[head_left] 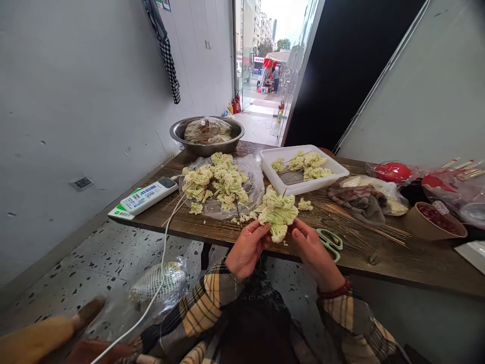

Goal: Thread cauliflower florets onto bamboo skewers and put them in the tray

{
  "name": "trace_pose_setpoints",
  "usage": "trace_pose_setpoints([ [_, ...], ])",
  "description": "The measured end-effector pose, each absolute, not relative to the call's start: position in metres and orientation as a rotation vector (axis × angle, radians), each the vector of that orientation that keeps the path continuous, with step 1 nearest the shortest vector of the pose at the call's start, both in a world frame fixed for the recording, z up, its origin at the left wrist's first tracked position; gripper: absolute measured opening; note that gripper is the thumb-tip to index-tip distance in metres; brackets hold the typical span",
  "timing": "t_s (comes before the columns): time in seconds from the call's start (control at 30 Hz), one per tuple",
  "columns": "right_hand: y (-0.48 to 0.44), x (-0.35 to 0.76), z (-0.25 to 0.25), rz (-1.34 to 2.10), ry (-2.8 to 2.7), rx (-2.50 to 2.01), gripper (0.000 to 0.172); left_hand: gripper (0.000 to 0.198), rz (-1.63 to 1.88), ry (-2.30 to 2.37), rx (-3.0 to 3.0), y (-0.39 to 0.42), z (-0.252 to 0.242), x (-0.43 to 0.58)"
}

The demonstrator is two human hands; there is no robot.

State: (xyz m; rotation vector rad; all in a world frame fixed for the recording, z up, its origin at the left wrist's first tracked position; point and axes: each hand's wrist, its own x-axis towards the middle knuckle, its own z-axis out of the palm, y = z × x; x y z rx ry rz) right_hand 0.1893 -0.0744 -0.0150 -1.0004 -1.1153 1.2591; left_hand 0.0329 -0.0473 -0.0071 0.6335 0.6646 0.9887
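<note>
A pale green-white piece of cauliflower (279, 210) is held up over the table's front edge. My left hand (248, 250) pinches it from the left, thumb on the near side. My right hand (312, 250) closes in on its right edge, with the fingertips partly hidden behind it. A thin dark stick tip shows above the cauliflower, and a dark skewer (237, 211) stands up just left of it. Beyond my left hand, a heap of cauliflower florets (227, 179) lies on a clear plastic bag (255, 174). Green-handled scissors (330, 242) lie beside my right hand.
A white tray (267, 164) holds skewered florets. Behind stands a metal basin (178, 134) with a bag inside. Loose skewers (364, 222), a cloth (361, 202) and a bowl (413, 222) lie right. A power strip (149, 196) trails a white cable. Wrapped cauliflower (159, 283) sits on the floor.
</note>
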Motion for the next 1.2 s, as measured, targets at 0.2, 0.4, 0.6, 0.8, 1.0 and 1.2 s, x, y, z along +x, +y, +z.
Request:
trace_pose_setpoints([
  [0.2, -0.065, 0.161, -0.020, 1.500, -0.698, -0.731, 0.038, 0.026, 0.980, 0.686, 0.597, -0.046, -0.008, 0.034],
  [0.4, -0.061, 0.149, -0.014, 1.507, -0.533, -0.722, 0.031, 0.026, 1.001, 0.695, 0.656, -0.045, -0.010, 0.039],
  [0.6, -0.059, 0.141, -0.011, 1.347, -0.434, -0.820, 0.032, 0.027, 1.047, 0.721, 0.731, -0.049, -0.008, 0.046],
  [0.8, -0.059, 0.142, -0.009, 1.261, -0.406, -0.801, 0.031, 0.024, 1.083, 0.754, 0.763, -0.051, -0.009, 0.052],
  [1.0, -0.052, 0.157, -0.001, 1.191, -0.322, -0.803, 0.024, 0.019, 1.012, 0.889, 0.902, -0.056, -0.019, 0.048],
  [1.2, -0.038, 0.189, 0.020, 1.122, -0.317, -0.737, 0.026, 0.023, 0.904, 0.880, 1.061, -0.056, -0.011, 0.035],
])
